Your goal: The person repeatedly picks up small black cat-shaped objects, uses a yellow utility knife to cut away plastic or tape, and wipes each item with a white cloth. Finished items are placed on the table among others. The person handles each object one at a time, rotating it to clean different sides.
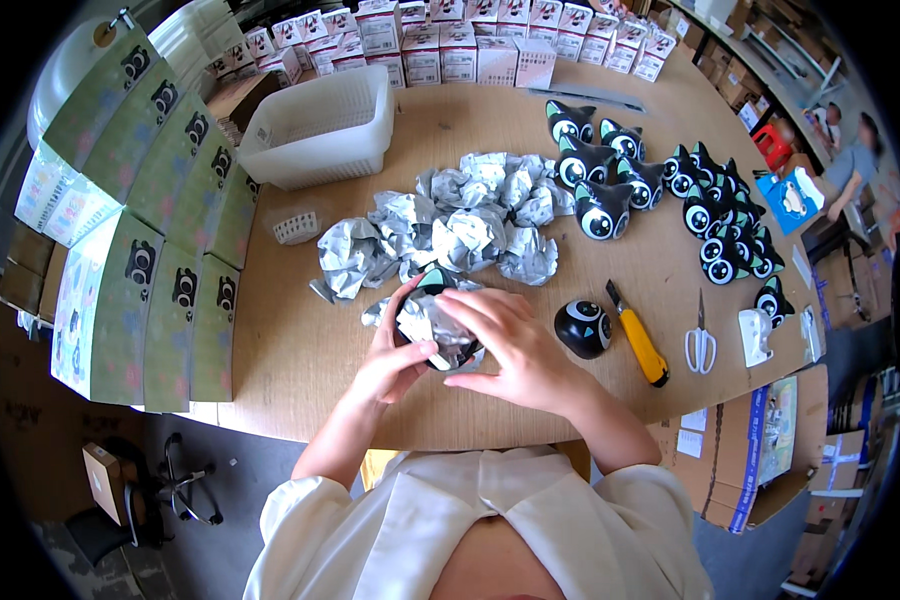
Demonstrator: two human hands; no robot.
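Both of my hands hold one black cat-shaped toy half covered in a crinkled silver plastic bag, just above the wooden table. My left hand grips it from below and the left side. My right hand lies over its top and right side, fingers spread on the silver wrap. Only the toy's teal ear tip and a dark edge show. A bare black toy with big eyes sits on the table just right of my right hand.
A heap of silver bags lies beyond my hands. Several black toys stand at the right. A yellow utility knife, scissors, a white basket, small boxes and flat green cartons surround the work area.
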